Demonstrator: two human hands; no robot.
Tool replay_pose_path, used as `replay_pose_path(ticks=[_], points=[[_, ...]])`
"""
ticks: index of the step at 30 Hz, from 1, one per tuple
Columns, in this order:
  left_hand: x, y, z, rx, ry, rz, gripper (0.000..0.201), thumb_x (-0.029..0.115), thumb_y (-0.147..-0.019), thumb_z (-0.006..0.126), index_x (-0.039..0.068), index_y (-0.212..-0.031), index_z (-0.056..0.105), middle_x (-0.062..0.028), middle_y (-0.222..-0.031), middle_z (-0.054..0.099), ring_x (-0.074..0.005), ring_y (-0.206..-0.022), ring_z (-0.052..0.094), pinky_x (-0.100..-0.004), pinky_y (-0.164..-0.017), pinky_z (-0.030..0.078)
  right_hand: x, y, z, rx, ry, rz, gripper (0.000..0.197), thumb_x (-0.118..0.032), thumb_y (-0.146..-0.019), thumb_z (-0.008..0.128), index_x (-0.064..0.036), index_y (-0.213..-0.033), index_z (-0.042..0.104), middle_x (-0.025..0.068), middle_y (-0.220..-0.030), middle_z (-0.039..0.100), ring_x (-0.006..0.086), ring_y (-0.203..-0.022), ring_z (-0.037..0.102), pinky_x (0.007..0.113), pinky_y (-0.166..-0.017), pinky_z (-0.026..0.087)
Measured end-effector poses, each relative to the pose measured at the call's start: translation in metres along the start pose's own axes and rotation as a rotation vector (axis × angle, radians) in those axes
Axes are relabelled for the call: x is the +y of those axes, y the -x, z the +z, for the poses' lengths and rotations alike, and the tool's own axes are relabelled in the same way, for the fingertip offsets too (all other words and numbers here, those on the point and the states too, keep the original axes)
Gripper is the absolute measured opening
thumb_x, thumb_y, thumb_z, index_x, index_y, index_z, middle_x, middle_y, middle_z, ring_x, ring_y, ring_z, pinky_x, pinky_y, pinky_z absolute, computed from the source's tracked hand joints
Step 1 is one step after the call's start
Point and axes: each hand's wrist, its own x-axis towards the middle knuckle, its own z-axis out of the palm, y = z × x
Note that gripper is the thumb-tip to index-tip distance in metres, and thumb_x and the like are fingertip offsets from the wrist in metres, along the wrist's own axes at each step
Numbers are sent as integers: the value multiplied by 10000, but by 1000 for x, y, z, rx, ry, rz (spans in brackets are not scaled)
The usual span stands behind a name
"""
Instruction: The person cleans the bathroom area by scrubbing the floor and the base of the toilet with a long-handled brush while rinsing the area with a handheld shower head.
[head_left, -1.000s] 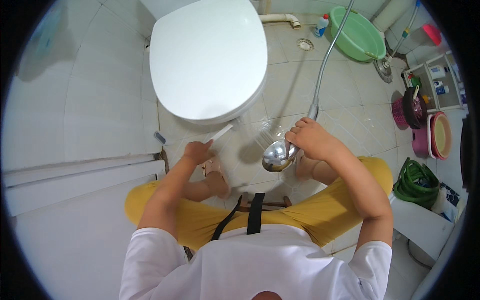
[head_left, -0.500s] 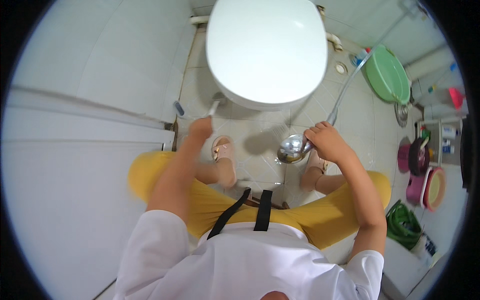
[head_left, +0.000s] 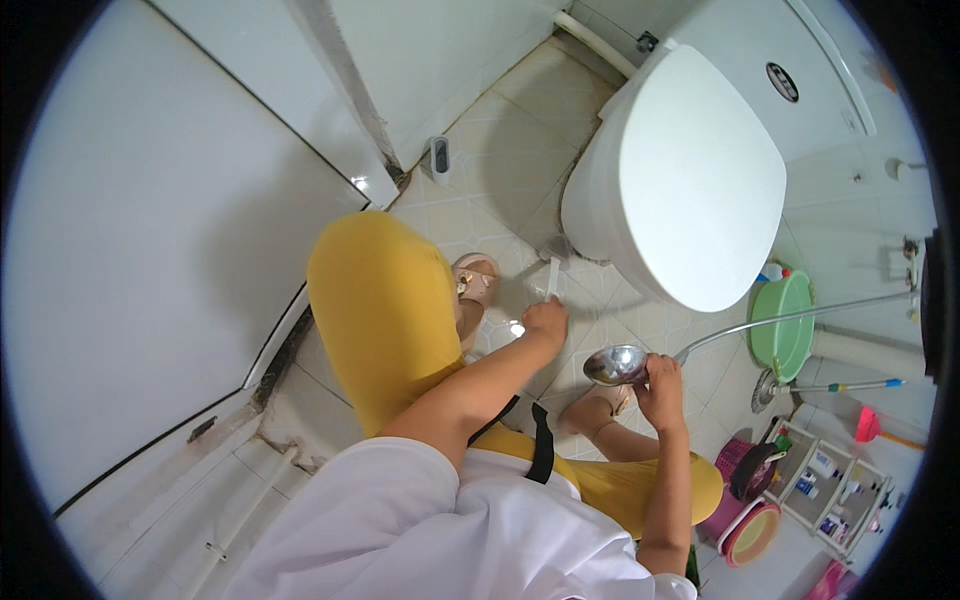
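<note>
My left hand [head_left: 546, 322] is closed round the white handle of a brush [head_left: 553, 278]. The handle points away from me, and its blurred greyish head touches or nearly touches the wet floor tiles beside the toilet base. On my right, my right hand [head_left: 661, 388] grips a chrome shower head [head_left: 615, 365] by its neck. Its silver hose [head_left: 790, 319] runs off to the right wall. Whether water flows from the shower head I cannot tell. The white toilet [head_left: 705, 165] stands beyond both hands, lid down.
A small grey-and-white holder [head_left: 440, 160] stands against the left wall. To the right are a green basin [head_left: 783, 325], a long-handled brush [head_left: 765, 390], a white shelf rack [head_left: 825, 480] with bottles, and pink tubs [head_left: 752, 535]. My sandalled feet flank the work area.
The view has turned left, so the toilet now appears farther right and tilted. Both hands keep their holds. The brush head stays low near the toilet base.
</note>
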Motion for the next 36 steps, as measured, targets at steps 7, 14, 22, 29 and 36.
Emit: replay_pose_path(ticks=[7,14,22,29,36], points=[[-26,-15,-15,-349,1171,-439,287,166,-887,456,22,-1129,511,-203,-890,644,-302,-824,655,-409,-657,518,-5,-1,-1,15,16,-2,286,23,-611,655,-54,-807,462,112,-727,515,334,-753,492,403,-726,382],[-15,-2,-43,48,623,-339,426,130,-879,421,-19,-1274,361,-229,-969,631,-350,-910,627,-450,-769,506,-8,-2,-10,20,36,61,279,28,-614,652,-55,-827,492,103,-776,547,329,-794,505,417,-785,379],[-14,-56,-17,120,477,-255,594,110,-887,406,93,-1433,175,-208,-963,639,-334,-876,643,-449,-746,516,-14,2,7,55,22,73,276,34,-603,654,-52,-804,487,106,-746,525,325,-773,496,409,-766,384],[-33,-114,-54,263,486,-164,453,164,-917,357,83,-1360,311,-223,-987,628,-378,-911,621,-485,-773,493,-22,7,9,112,-33,97,246,28,-623,631,-55,-791,472,100,-733,513,320,-747,486,404,-752,376],[-28,-42,3,8,397,-235,541,217,-930,358,107,-1431,185,-230,-1065,603,-373,-991,596,-472,-819,481,-8,9,1,52,-16,118,315,26,-609,629,-67,-894,531,94,-833,573,311,-847,527,413,-827,384]])
